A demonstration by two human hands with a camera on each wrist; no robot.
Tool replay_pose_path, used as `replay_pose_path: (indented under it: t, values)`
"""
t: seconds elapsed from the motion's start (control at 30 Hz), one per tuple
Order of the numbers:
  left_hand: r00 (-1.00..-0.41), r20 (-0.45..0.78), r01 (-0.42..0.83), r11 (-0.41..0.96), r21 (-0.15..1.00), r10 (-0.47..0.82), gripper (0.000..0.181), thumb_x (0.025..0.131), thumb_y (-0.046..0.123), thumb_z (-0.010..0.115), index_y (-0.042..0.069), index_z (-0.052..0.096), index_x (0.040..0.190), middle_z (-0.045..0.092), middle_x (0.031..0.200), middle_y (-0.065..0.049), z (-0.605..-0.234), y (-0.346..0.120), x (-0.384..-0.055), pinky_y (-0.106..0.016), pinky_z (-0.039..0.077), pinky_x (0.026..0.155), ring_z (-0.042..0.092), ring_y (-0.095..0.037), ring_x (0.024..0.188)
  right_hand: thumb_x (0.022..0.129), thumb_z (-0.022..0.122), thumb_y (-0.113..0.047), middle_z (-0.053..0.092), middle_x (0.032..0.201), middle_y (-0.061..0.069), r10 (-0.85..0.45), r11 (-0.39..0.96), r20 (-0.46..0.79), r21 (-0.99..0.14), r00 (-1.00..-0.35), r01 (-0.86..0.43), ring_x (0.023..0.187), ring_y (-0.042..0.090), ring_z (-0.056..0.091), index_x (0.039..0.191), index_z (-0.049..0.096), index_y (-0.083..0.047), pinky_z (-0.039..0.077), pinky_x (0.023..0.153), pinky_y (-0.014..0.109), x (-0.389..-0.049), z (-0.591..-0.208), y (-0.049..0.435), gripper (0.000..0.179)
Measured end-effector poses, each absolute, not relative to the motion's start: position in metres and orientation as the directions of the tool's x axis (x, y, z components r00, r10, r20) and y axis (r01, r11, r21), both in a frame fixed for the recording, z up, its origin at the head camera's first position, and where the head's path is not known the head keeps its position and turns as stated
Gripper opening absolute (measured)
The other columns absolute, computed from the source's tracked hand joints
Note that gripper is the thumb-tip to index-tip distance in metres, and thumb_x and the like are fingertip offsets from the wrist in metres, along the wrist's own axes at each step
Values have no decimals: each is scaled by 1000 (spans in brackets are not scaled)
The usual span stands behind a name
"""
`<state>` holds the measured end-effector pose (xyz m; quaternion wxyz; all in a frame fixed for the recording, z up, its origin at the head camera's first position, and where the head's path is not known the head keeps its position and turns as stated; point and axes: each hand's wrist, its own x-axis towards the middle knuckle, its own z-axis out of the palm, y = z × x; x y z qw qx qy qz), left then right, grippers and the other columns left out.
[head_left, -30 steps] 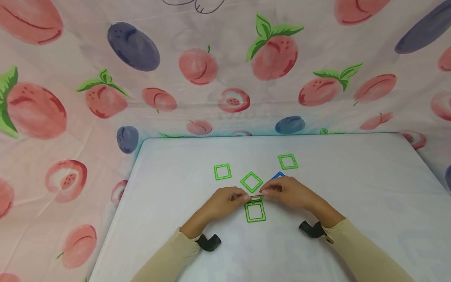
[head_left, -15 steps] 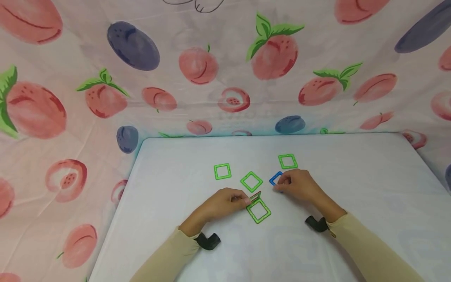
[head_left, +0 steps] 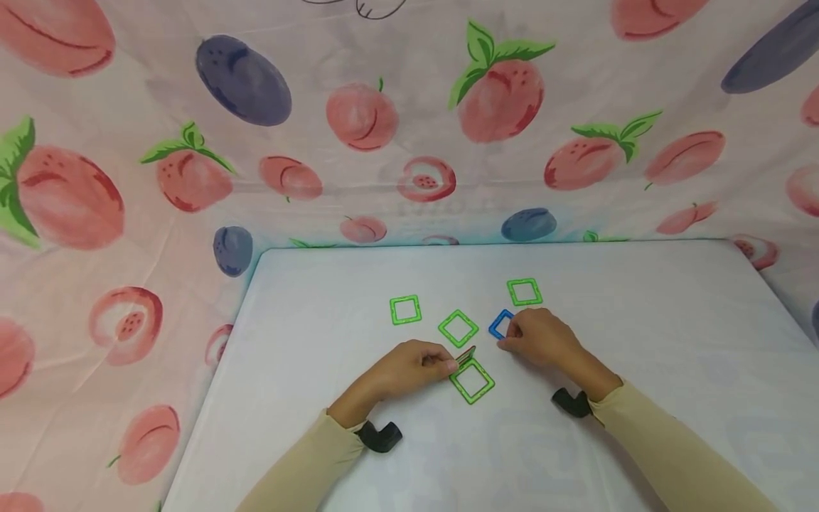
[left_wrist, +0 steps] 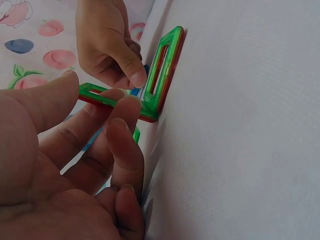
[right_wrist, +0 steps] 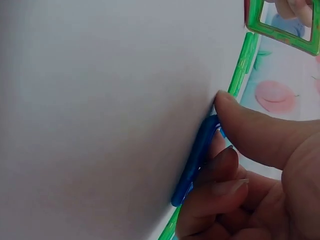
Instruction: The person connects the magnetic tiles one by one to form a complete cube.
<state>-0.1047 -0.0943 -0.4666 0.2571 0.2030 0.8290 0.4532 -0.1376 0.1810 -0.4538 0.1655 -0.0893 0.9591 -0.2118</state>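
My left hand [head_left: 416, 368] pinches a green magnetic square tile [left_wrist: 89, 92] with red on its underside, between thumb and fingertips. That tile stands tilted up along one edge of another green-and-red square tile [head_left: 484, 394], which lies on the table with a corner toward me. My right hand [head_left: 544, 343] is to the right and farther back, thumb and curled fingers around the near side of a blue square tile [right_wrist: 192, 162]. The blue tile is close to the table surface, and part of it is hidden by the fingers.
Behind my hands lie loose green square tiles: one at the left [head_left: 392, 311], one turned as a diamond in the middle [head_left: 448, 338], and one at the back right [head_left: 524, 281]. The white table [head_left: 307, 313] meets a fruit-print cloth [head_left: 422, 85] at its back edge.
My right hand has left the upright tile and moved right and back to the blue tile. The lower green tile has turned into a diamond; my left hand has kept its hold.
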Motion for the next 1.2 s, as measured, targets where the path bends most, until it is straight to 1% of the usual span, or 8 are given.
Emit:
replay_pose_path:
  t: [0.1,0.23,0.4,0.67,0.83,0.93,1.07,1.2]
  values:
    - [-785,-246,96,504,858,569,24,100,42,66,22,78,104,69,86,10,-466,-94,-105,-23,45,72,56,-6,79,91,76,-27,62,71,-1,-261,894,-267,-430,-928,-128,66,16,54,78,70,-12,41,59,30,-134,-450,182,21]
    - [-786,-243,100,505,857,568,24,100,43,65,23,78,103,69,86,10,-465,-93,-105,-23,45,72,56,-6,80,92,75,-27,59,67,-2,-282,885,-233,-437,-931,-159,63,15,52,74,66,-14,39,57,30,-129,-444,182,24]
    - [-790,-244,95,506,857,562,24,99,43,65,23,78,103,70,86,11,-463,-93,-105,-24,45,73,57,-6,80,92,74,-25,55,64,-4,-340,855,-189,-470,-921,-219,61,13,49,70,64,-14,37,56,29,-120,-435,178,27]
    - [-793,-253,83,510,856,554,23,99,43,66,23,78,102,70,87,13,-464,-92,-105,-24,46,74,58,-6,82,95,71,-17,57,64,-6,-445,779,-199,-567,-873,-267,59,9,48,78,72,-11,35,54,25,-105,-419,163,19]
    - [-788,-251,83,501,861,563,22,99,43,66,25,78,101,69,86,12,-464,-91,-105,-23,45,72,57,-6,80,96,70,-16,53,62,-7,-471,750,-200,-603,-859,-271,58,9,46,80,73,-9,33,53,23,-103,-416,162,18]
    - [-781,-253,76,489,869,570,23,100,42,66,24,78,102,71,89,10,-462,-91,-105,-23,46,73,58,-6,81,96,70,-17,51,61,-7,-481,738,-208,-621,-852,-265,57,8,45,79,73,-10,32,53,23,-104,-418,164,19]
    - [-775,-255,71,481,874,578,24,100,41,65,22,78,103,72,92,9,-460,-92,-106,-24,47,77,59,-6,85,97,70,-20,59,66,-7,-490,730,-207,-629,-847,-268,61,9,48,84,76,-11,36,56,24,-108,-419,167,17]
    - [-772,-258,74,486,871,580,24,101,42,64,22,78,101,72,90,7,-461,-91,-107,-24,46,76,58,-6,83,96,72,-24,66,74,-7,-494,724,-186,-628,-849,-284,67,9,50,90,78,-12,41,60,25,-109,-417,172,15]
